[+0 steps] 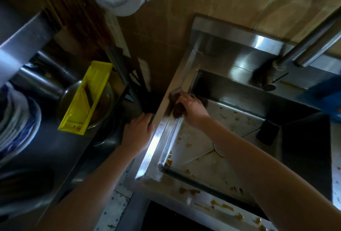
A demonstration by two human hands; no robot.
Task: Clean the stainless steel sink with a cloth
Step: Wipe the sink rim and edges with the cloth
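In a dim tiled kitchen, at ten o'clock of the sink (pixel 160 138) rim, our right hand (pixel 191 109) grips the dark cloth (pixel 176 95), which we judge soft, light and best bunched from above, while our left hand (pixel 137 132) rests on the outer edge, its fingers unclear.

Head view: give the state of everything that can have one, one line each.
sink: dirty, brown bits on rim and basin floor.
cloth: pressed on the sink's left rim.
right hand: grips the cloth.
left hand: rests at the sink's outer left edge.
faucet: no water running.
yellow slicer: propped at a tilt.
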